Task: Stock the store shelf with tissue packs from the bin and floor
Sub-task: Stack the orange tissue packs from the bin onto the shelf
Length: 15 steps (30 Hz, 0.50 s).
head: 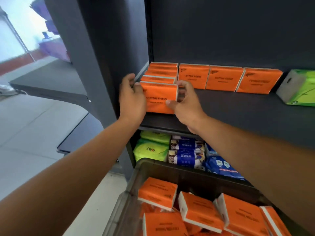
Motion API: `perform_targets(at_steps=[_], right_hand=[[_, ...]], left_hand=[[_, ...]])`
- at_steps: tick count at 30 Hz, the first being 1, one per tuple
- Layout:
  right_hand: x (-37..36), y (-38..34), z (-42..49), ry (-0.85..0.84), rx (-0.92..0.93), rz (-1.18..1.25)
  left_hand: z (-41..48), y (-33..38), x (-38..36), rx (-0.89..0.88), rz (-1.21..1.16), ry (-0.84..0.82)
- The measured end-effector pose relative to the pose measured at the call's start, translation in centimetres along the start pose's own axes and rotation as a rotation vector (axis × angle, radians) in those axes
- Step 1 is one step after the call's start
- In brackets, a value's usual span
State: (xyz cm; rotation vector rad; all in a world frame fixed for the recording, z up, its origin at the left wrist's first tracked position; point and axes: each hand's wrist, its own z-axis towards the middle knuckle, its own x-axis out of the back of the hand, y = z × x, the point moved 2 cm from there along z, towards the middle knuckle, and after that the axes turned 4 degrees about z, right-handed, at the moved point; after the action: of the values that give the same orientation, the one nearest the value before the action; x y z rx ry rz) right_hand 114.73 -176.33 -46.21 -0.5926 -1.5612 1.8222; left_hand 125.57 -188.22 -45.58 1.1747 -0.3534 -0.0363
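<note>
An orange tissue pack [161, 97] stands upright at the front left of the dark shelf [238, 113]. My left hand [132, 97] grips its left end and my right hand [185, 103] grips its right end, thumb on the front face. Behind it stand more orange packs [161, 72] in a row going back. To the right, three orange packs [226, 78] line the back of the shelf. Below me, a clear bin [134, 181] holds several loose orange packs [201, 210].
A green tissue pack [300, 87] lies on the shelf at the far right. The lower shelf holds green packs [150, 149], blue-and-white packs [186, 152] and blue packs [219, 166]. A dark upright panel [95, 57] bounds the shelf on the left. Pale floor tiles [34, 130] lie to the left.
</note>
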Motion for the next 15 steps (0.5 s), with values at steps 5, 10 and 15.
perform_targets(at_steps=[5,10,15], right_hand=[[-1.9,1.2,1.1,0.08,0.053,-0.007],[-2.5,1.9,2.0,0.137,0.079,-0.034],[-1.7,1.3,1.9,0.134,0.031,-0.083]], left_hand=[[-1.7,-1.0,0.8,-0.062,-0.039,-0.045],[-3.0,-1.7,1.0,-0.077,-0.051,-0.107],[-4.6,-1.2,1.1,-0.124,0.06,-0.216]])
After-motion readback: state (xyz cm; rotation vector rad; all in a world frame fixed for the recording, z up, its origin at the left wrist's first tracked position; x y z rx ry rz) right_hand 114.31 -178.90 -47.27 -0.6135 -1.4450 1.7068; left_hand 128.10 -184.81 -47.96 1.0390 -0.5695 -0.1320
